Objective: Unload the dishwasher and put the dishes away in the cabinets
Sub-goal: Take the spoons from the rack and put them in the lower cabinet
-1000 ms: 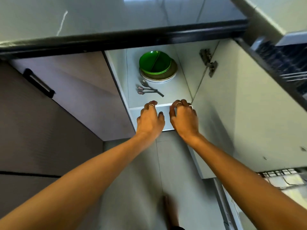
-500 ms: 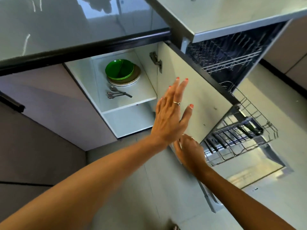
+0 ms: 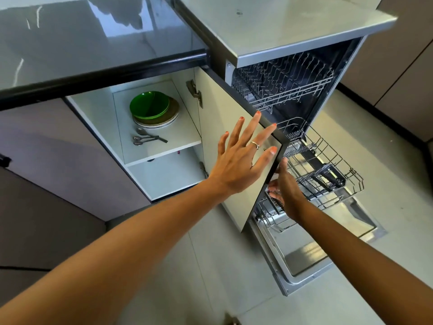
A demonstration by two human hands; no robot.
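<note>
- Two bare hands reach toward the open cabinet door [image 3: 225,141], which swings out between the cabinet [image 3: 98,127] on the left and the dishwasher [image 3: 346,73] on the right.
- The left hand [image 3: 239,160] lies flat against the pale inner face of that door, fingers straight and spread, a ring on one finger, its grip holding nothing.
- The right hand [image 3: 285,188] sits just behind the door's near edge, thumb pointing up along the dark edge and fingers curled toward it; whether this grip actually clasps the edge cannot be told, since the door hides part of it.
- On the upper shelf [image 3: 164,146] inside the cabinet stands a stack of dishes: a green bowl [image 3: 149,104] on top of a brownish plate and pale plates [image 3: 159,121].
- Several spoons [image 3: 147,138] lie loose on the same shelf, just in front of the stack.
- The dishwasher is open, its door [image 3: 311,252] folded down to the floor on the near right.
- The lower rack [image 3: 328,170] is pulled out over that door, and the upper rack [image 3: 283,83] sits inside the tub; no dishes show in either.
- A glossy grey worktop [image 3: 93,38] runs above the cabinet.
</note>
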